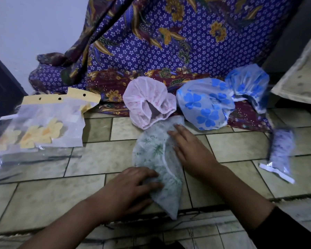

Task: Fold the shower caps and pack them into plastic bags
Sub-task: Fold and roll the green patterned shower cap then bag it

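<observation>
A white shower cap with green print (155, 155) lies flattened on the tiled floor (43, 194) in front of me. My left hand (131, 187) presses on its near end with fingers spread. My right hand (188, 150) lies flat on its right side, fingertips on the cap. Behind it stand a pink cap (147, 99) and two blue-flowered caps (205, 105) (248, 83), all unfolded. Clear plastic bags with yellow header cards (48, 121) lie at the left, one holding a yellow-flowered cap. A packed bag (280, 150) lies at the right.
A purple patterned cloth (160, 47) hangs behind the caps and drapes onto the floor. A dark door edge (2, 90) is at the far left. A dark cabinet with a pale mat (300, 72) stands at the right.
</observation>
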